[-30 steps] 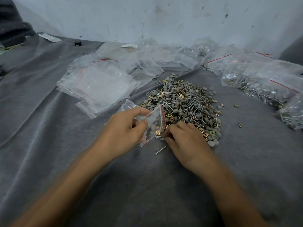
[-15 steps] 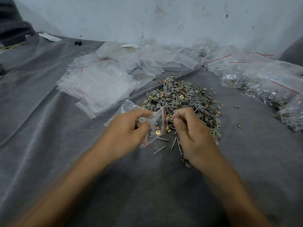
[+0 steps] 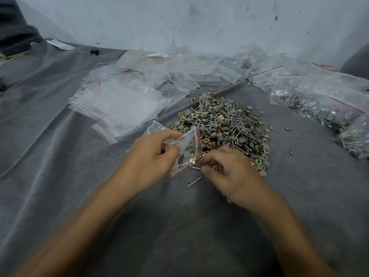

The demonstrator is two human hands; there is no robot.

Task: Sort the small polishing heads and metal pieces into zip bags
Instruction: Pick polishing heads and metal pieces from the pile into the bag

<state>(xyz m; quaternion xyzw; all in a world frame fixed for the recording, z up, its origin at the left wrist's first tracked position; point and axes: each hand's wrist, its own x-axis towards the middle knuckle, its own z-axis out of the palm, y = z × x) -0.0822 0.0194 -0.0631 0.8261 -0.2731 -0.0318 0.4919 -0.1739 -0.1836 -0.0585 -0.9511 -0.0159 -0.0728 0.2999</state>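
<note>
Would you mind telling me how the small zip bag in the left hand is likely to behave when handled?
The zip bag looks floppy: it creases where the left hand pinches it. It is probably light, holding only a few pieces. Its glossy film may be slippery.

One left hand (image 3: 149, 158), one right hand (image 3: 231, 174), one held bag (image 3: 188, 144), one pile (image 3: 225, 124), roughly four filled bags (image 3: 319, 102), one loose screw (image 3: 194, 181).

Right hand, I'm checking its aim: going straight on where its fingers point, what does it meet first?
Probably the zip bag that the left hand holds, at its red-striped edge, though depth is unclear.
</note>
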